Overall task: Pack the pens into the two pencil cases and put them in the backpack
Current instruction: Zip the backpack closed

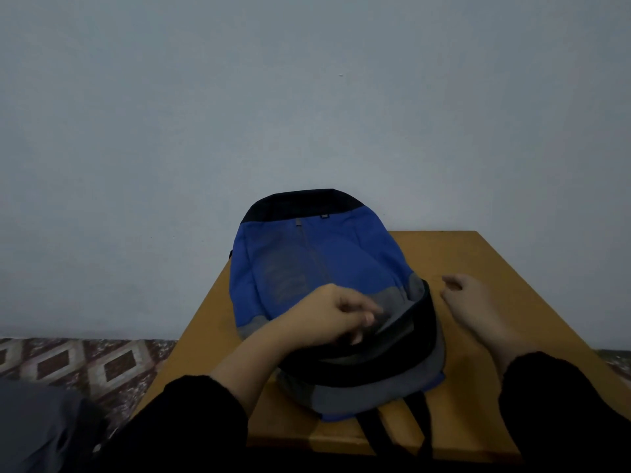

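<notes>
A blue backpack with black top and grey trim lies flat on the small wooden table, its opening toward me. My left hand pinches the grey edge of the flap at the opening, near the zip. My right hand hovers just right of the bag over the table, fingers loosely curled and holding nothing. No pens or pencil cases are visible; the bag's inside is dark.
The bag's black straps hang over the table's near edge. A plain wall rises behind the table. Patterned floor tiles lie to the left, and dark grey fabric sits at the lower left.
</notes>
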